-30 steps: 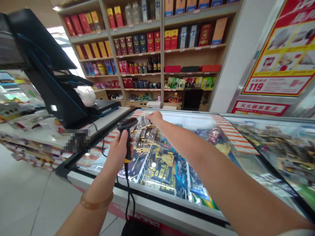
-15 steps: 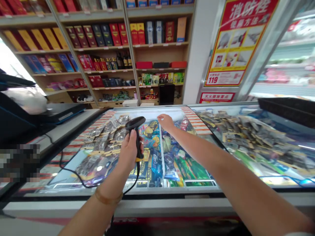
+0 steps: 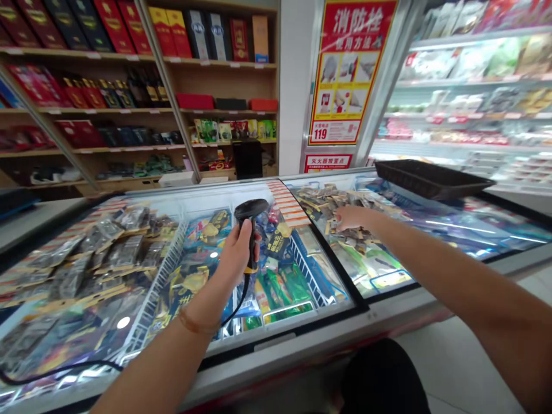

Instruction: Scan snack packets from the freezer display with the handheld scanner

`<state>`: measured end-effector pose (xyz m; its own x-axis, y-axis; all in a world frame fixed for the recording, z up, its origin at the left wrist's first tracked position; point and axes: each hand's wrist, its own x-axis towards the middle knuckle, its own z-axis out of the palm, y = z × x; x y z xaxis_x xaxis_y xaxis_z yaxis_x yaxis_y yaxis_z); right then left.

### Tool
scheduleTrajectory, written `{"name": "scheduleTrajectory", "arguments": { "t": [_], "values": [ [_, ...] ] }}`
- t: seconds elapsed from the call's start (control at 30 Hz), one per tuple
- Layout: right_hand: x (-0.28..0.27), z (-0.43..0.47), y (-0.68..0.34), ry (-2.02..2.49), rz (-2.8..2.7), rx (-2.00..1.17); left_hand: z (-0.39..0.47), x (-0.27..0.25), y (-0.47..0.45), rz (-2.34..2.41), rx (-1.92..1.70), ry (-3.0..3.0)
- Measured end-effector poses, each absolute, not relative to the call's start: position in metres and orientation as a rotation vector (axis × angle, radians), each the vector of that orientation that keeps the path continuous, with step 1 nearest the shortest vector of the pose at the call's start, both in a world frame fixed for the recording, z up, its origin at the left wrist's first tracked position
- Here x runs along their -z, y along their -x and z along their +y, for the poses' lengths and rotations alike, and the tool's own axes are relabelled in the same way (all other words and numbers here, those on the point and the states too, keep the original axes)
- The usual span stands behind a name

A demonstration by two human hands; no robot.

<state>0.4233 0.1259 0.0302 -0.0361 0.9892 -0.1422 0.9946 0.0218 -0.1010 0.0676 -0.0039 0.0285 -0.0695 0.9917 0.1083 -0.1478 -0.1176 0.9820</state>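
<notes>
My left hand is wrapped round the handle of a black barcode scanner, held upright above the freezer glass. The scanner's cable hangs down past my left wrist. Out to the right, my right hand is at a heap of small flat packets on the freezer top. Its fingers point down at the packets and look slightly apart. No packet shows in that hand, though the fingertips blend into the heap. Another heap of similar packets lies on the glass at the left.
Under the glass of the chest freezer, bagged goods lie in white wire baskets. A black tray rests at the back right. Behind stand shelves with boxes and bottles, and a lit cooler is on the right. A cable crosses the lower left.
The view has swung right. My right hand has moved from above the middle baskets to the right-hand heap of packets. My left hand keeps hold of the barcode scanner.
</notes>
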Motion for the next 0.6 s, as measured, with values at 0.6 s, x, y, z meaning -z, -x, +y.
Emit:
{"name": "scheduleTrajectory", "arguments": {
  "t": [0.6],
  "values": [
    [-0.058, 0.173, -0.294, -2.299, 2.832, 0.734, -0.013, -0.009, -0.045, 1.127, -1.403, -1.254]
  ]
}}
